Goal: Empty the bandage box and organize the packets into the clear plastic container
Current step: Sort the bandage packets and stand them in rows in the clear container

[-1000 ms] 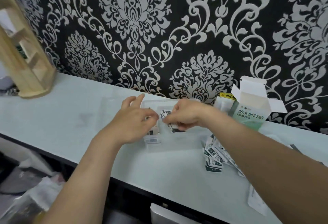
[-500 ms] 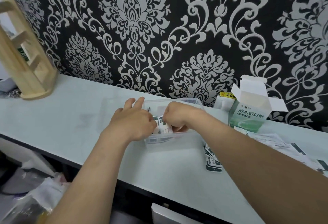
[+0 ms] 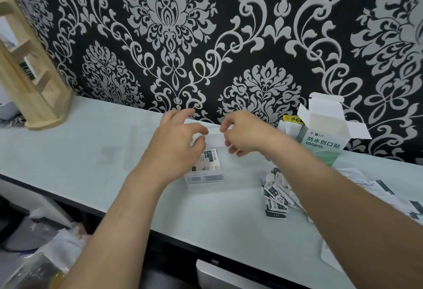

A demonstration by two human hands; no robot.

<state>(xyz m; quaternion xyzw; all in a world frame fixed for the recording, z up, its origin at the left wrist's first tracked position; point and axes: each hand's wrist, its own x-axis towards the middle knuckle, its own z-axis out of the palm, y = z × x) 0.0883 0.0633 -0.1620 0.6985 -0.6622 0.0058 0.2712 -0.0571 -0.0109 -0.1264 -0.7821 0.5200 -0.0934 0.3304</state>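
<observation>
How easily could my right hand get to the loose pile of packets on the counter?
Probably yes. The right hand hovers over the clear container, and the packet pile lies on the counter just beside that forearm, with nothing covering it. Whether the hand is empty is unclear.

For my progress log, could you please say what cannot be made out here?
Head view:
- Packet count in the clear container: left hand covers some.
- Whether the bandage box is empty: its front wall hides the inside.
- Whether the right hand holds anything: its fingertips are blurred.
- Size of the loose packet pile: the right forearm crosses it.
</observation>
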